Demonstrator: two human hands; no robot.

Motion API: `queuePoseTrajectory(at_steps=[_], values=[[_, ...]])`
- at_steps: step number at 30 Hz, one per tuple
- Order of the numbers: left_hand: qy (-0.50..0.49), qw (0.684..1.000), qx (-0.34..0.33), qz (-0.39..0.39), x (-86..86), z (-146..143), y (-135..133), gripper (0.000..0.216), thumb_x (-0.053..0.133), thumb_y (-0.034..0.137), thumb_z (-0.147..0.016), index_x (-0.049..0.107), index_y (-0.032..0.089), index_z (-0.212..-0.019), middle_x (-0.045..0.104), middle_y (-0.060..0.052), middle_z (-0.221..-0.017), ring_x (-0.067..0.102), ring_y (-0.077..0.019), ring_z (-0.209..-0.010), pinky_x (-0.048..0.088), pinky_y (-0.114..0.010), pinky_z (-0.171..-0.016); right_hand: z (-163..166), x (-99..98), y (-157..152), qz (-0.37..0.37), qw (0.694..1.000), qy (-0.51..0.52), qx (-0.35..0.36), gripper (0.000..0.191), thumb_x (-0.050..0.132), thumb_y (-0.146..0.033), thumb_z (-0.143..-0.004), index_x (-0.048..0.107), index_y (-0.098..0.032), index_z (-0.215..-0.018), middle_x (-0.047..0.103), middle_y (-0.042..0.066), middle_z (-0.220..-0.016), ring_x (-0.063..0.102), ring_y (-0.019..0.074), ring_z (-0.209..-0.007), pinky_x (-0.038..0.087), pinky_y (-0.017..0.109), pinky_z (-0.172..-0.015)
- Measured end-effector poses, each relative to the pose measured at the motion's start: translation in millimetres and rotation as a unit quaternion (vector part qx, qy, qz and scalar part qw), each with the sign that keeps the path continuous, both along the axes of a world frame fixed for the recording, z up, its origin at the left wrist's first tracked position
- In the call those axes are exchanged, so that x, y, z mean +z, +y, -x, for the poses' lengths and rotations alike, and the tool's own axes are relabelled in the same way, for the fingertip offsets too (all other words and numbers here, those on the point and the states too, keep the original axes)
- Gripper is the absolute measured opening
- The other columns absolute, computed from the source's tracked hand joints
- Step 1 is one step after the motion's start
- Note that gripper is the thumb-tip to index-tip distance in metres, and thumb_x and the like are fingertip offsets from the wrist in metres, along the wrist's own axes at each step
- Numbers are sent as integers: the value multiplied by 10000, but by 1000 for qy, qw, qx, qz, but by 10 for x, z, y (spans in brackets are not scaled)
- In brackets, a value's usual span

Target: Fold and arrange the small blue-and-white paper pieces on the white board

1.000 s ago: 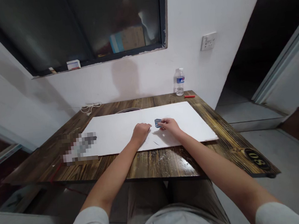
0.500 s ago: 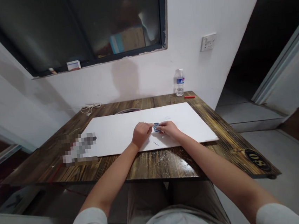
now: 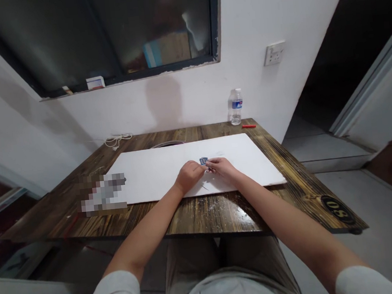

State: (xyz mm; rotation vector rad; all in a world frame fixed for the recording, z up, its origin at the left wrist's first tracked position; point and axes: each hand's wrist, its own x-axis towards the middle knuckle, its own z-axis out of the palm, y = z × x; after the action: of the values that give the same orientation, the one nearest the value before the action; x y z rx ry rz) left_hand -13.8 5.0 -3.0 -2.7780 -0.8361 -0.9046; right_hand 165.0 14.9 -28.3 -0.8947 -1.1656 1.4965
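A small blue patterned piece (image 3: 203, 160) is pinched between the fingertips of both my hands, just above a large white board (image 3: 156, 169) that lies on the wooden table (image 3: 205, 213). My left hand (image 3: 189, 175) is curled, its fingers meeting the piece from the left. My right hand (image 3: 220, 167) grips it from the right. Most of the piece is hidden by my fingers. A thin dark mark or sliver (image 3: 204, 187) lies on the board near my wrists.
A plastic water bottle (image 3: 235, 107) and a red pen (image 3: 248, 126) stand at the table's far right by the wall. A white cable (image 3: 117, 140) lies at the far left. A blurred object (image 3: 103, 194) sits left of the board. A round "08" tag (image 3: 337, 208) marks the right corner.
My left hand has moved right to meet the right hand, and both now pinch the blue piece, which shifted slightly left toward the middle.
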Motion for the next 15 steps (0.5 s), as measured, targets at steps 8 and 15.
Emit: queuePoseTrajectory(at_steps=[8,15], values=[[-148,985,64,56,11,-2,-19,157,590,313,-891,673,203,-966,709,-62,-907,649,-189,-837,496,-362,-834,-41,29,37,-12,1000,-11,-16,472,844,-545,-450,653,-163,-650,543,-27,-507,519,120,-525,413,261,-552],[-301,912,97,260,-52,39,104,248,712,394,-769,699,175,-884,714,-45,-825,655,-180,-763,520,-310,-739,-68,112,-2,-53,995,-77,-22,429,808,-543,-503,664,-162,-636,595,-13,-513,497,102,-486,401,245,-519]])
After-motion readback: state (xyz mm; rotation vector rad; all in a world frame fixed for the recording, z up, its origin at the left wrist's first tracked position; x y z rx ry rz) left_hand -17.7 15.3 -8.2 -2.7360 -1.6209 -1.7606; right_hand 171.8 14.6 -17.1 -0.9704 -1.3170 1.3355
